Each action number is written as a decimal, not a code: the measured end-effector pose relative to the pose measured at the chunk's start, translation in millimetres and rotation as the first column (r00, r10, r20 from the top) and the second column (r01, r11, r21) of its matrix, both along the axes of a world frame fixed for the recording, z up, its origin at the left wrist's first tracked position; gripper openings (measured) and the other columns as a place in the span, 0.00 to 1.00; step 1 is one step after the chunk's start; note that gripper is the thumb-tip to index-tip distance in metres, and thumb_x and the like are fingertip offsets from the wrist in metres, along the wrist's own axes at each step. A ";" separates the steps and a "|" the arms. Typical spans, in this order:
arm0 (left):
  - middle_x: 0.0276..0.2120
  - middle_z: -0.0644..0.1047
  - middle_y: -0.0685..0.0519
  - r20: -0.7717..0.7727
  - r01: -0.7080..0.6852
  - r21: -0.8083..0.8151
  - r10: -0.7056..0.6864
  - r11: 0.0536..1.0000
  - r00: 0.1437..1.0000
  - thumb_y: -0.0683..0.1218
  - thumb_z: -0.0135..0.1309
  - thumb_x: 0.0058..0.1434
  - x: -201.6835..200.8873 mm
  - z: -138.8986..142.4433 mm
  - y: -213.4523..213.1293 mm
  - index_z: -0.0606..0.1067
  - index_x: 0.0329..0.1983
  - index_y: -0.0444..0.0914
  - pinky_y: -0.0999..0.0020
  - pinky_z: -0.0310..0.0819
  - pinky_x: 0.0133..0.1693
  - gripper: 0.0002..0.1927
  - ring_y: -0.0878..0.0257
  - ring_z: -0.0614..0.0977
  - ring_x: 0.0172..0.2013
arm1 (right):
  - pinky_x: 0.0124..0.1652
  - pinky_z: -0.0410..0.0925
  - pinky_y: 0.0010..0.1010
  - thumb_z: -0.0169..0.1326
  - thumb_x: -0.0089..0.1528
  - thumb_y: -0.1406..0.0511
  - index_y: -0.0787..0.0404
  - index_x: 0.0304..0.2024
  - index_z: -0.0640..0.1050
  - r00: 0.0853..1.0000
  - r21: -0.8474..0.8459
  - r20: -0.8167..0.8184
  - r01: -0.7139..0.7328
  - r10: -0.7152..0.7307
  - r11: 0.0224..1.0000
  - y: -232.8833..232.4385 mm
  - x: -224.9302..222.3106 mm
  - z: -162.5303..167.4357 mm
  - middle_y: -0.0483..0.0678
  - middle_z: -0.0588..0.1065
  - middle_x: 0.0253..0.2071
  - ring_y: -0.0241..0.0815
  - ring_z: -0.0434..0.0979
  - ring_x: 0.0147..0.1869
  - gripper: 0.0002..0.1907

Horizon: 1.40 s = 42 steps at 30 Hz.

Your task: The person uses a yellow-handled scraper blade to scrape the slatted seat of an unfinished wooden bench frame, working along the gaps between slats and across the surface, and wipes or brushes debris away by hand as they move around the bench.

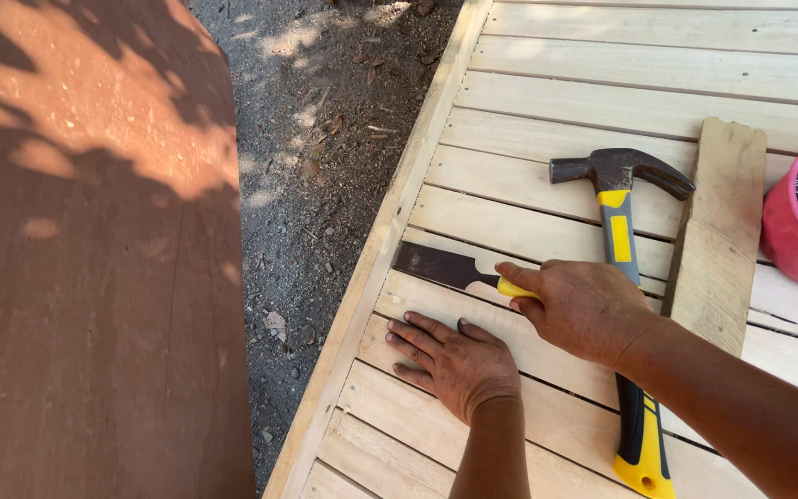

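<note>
Yellow-handled and dark-bladed, a chisel (450,269) lies almost flat on the pale slatted wooden panel (547,139), its wide blade pointing toward the panel's outer frame rail and its edge resting over the gap between two slats near that rail. The right hand (584,310) is wrapped closed around the yellow handle, forefinger stretched along it toward the blade. Just below, the left hand (454,360) holds nothing — it lies flat, palm down, fingers spread, pressing on the neighbouring slat.

Close behind the right hand lies a claw hammer (622,231) with a grey, yellow and black grip; it rests untouched on the slats, its head pointing away from the person and its handle running back under the right forearm. Beside it, a loose short board (720,231) lies across the slats, and at the frame's right edge sits a pink tub (791,236) full of dark nails.

As for progress, judging only from how things lie: the slats look already set in rows on the frame, and the work in hand seems to be trimming or cleaning at this one joint. No shavings or cut marks can be made out (the blade hides the spot), so how much is done there cannot be told.

Beyond the panel there is gravelly ground (325,139) with dry leaves, and at the left a reddish-brown sheet (85,277) dappled with sun.
</note>
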<state>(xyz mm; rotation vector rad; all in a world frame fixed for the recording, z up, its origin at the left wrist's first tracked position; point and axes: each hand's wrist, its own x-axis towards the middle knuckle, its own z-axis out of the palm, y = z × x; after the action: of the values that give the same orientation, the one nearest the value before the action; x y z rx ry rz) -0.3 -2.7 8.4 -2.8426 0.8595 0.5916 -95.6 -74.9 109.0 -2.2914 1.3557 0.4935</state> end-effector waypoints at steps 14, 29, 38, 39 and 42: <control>0.76 0.31 0.36 -0.005 0.021 0.008 -0.021 1.000 1.000 0.59 0.25 0.69 0.7 1.4 0.9 0.34 0.76 0.31 0.44 0.27 0.69 0.41 0.45 0.32 0.75 | 0.49 0.76 0.42 0.45 0.67 0.48 0.35 0.68 0.67 0.990 0.086 -0.034 0.142 -0.139 0.986 1.9 10.3 25.5 0.44 0.82 0.42 0.43 0.83 0.47 0.26; 0.76 0.34 0.36 0.055 0.004 -0.034 -0.002 0.999 0.998 0.59 0.28 0.68 0.4 -7.5 2.7 0.37 0.76 0.31 0.43 0.28 0.69 0.41 0.45 0.34 0.75 | 0.47 0.77 0.41 0.46 0.68 0.50 0.35 0.68 0.68 0.999 0.037 -0.005 0.049 -0.049 0.998 -14.0 3.1 -5.1 0.45 0.82 0.42 0.43 0.84 0.44 0.25; 0.75 0.36 0.37 0.110 0.013 -0.053 -0.007 0.998 0.994 0.59 0.27 0.68 0.9 -12.2 3.5 0.38 0.76 0.31 0.45 0.28 0.69 0.40 0.46 0.34 0.74 | 0.48 0.74 0.42 0.47 0.67 0.50 0.36 0.69 0.66 0.992 0.022 0.112 0.051 -0.053 0.998 -9.7 -14.3 -25.0 0.46 0.80 0.40 0.46 0.80 0.47 0.27; 0.75 0.35 0.37 0.114 0.008 -0.067 0.000 0.998 0.993 0.59 0.27 0.68 1.5 -12.7 3.4 0.38 0.76 0.32 0.46 0.28 0.69 0.40 0.46 0.34 0.74 | 0.48 0.74 0.43 0.47 0.67 0.49 0.36 0.68 0.66 0.995 -0.007 0.088 0.049 -0.048 0.999 -11.8 -15.3 -21.8 0.47 0.79 0.40 0.47 0.79 0.48 0.27; 0.76 0.35 0.37 0.080 0.004 -0.009 -0.004 1.000 0.997 0.59 0.28 0.69 1.1 -14.1 3.1 0.38 0.77 0.32 0.46 0.29 0.70 0.40 0.47 0.34 0.75 | 0.49 0.74 0.43 0.48 0.66 0.50 0.37 0.67 0.69 0.987 0.055 0.110 0.113 -0.118 0.992 -16.7 -15.9 -10.2 0.46 0.81 0.40 0.45 0.82 0.48 0.26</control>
<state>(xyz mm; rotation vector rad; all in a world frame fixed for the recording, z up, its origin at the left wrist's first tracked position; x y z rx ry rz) 0.8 0.5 -5.7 -2.8507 0.8566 0.4710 -111.4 -91.6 98.8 -2.1533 1.3957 0.3495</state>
